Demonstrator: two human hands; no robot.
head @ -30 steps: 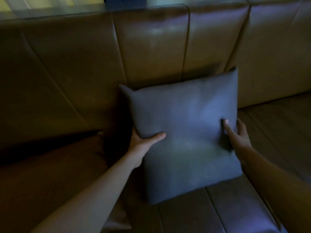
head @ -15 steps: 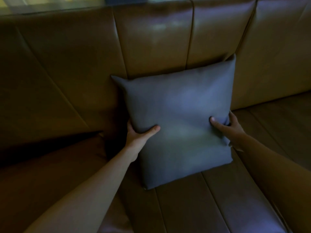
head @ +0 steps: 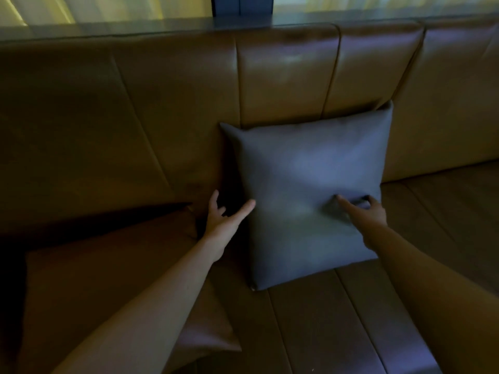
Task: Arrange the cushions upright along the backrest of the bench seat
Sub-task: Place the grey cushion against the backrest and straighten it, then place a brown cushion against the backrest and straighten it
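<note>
A dark grey square cushion (head: pixel 307 195) stands upright on the brown leather bench seat (head: pixel 337 319), leaning against the backrest (head: pixel 175 109). My left hand (head: pixel 222 215) is open just off the cushion's left edge, thumb tip close to or touching it. My right hand (head: pixel 364 211) lies on the cushion's lower right face, fingers spread and pressing a dent into it, not gripping. A brown cushion (head: pixel 113 279) lies flat on the seat at lower left, partly under my left forearm.
A ledge (head: pixel 135 27) runs along the top of the backrest, with pale curtains and a dark window post behind it. The seat continues to the right of the grey cushion.
The cushion was pushed back against the backrest and stands more upright. My left hand let go of its left edge and opened. My right hand shifted onto its front face.
</note>
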